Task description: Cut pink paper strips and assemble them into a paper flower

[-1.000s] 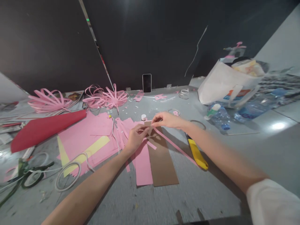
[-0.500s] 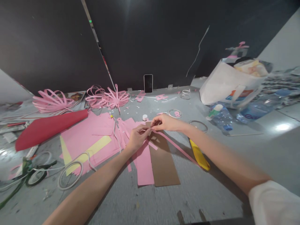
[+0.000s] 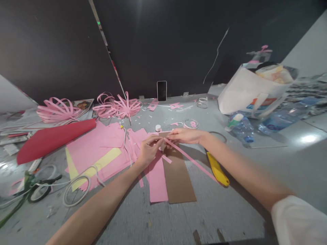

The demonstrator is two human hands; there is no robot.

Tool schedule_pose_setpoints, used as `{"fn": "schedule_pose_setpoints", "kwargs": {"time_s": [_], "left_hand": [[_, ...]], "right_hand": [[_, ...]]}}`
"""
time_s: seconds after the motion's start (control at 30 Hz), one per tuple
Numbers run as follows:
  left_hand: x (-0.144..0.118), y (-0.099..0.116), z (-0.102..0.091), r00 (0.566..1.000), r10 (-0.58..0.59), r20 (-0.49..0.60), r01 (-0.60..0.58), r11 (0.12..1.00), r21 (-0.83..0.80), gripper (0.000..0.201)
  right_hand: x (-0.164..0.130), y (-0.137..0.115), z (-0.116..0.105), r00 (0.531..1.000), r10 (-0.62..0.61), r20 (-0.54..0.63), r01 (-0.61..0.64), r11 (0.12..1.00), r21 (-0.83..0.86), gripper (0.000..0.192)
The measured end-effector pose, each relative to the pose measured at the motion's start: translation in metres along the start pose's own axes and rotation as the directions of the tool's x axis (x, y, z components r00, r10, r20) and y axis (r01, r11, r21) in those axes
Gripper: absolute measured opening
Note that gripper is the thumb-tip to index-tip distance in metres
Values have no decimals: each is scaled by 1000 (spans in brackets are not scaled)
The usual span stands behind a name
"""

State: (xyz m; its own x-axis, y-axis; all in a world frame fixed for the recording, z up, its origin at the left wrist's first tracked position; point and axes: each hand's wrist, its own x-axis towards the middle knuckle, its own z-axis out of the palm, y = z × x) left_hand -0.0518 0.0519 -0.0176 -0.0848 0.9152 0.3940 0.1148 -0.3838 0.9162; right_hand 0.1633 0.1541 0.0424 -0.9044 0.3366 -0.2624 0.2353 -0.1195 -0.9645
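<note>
Above the upper part of a brown cardboard piece (image 3: 180, 180), my left hand (image 3: 150, 149) pinches the end of a narrow pink paper strip (image 3: 190, 158). My right hand (image 3: 186, 135) is close beside it, its fingers closed at the same strip near that end; its fingertips are partly hidden. From my hands the strip slants down to the right, ending by a yellow-handled cutter (image 3: 217, 170). A pink paper sheet (image 3: 157, 185) lies along the cardboard's left edge. A short pink strip (image 3: 167, 159) rests across both.
Pink sheets (image 3: 87, 148) and a red piece (image 3: 55, 141) cover the left side. Looped pink strips (image 3: 129, 105) stand behind them. Green-handled scissors (image 3: 29, 185) and white wire (image 3: 76, 202) lie at left. A phone (image 3: 161, 91), white bag (image 3: 245, 90) and plastic bottles (image 3: 241, 127) stand farther back.
My right hand has turned and lowered slightly, its fingers now reaching under the strip. My left hand stays almost in place, with the strip still in its pinch.
</note>
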Motion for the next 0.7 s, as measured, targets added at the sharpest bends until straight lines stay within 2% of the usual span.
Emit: {"fn": "schedule_pose_setpoints", "kwargs": {"time_s": [0.1, 0.2, 0.4, 0.47, 0.53, 0.6, 0.63, 0.7], "left_hand": [[-1, 1, -1, 999, 38, -4, -38, 999, -27, 21], [-3, 1, -1, 998, 67, -8, -68, 997, -26, 18], [-2, 1, -3, 995, 103, -16, -102, 994, 50, 19], [6, 5, -9, 997, 80, -20, -77, 990, 116, 19], [17, 10, -20, 1000, 9, -25, -3, 971, 240, 22], [27, 12, -34, 997, -71, -22, 74, 898, 434, 27], [31, 12, -41, 997, -83, -8, 73, 822, 565, 28], [34, 9, -50, 995, -95, 14, 44, 583, 811, 32]], "right_hand": [[1, 4, 1, 998, -9, 70, 3, 997, 81, 36], [2, 4, 2, 999, -2, 38, -2, 994, 113, 27], [-5, -8, 2, 1000, -11, 10, 10, 998, 56, 25], [-9, -14, 2, 1000, -15, -14, 16, 999, 38, 25], [-12, -19, 3, 999, -22, -44, 23, 1000, 20, 25], [-13, -23, 3, 996, -32, -87, 33, 999, 6, 26], [-13, -24, 4, 993, -39, -115, 40, 999, 2, 27], [-13, -27, 5, 983, -57, -176, 57, 998, -7, 27]]}}
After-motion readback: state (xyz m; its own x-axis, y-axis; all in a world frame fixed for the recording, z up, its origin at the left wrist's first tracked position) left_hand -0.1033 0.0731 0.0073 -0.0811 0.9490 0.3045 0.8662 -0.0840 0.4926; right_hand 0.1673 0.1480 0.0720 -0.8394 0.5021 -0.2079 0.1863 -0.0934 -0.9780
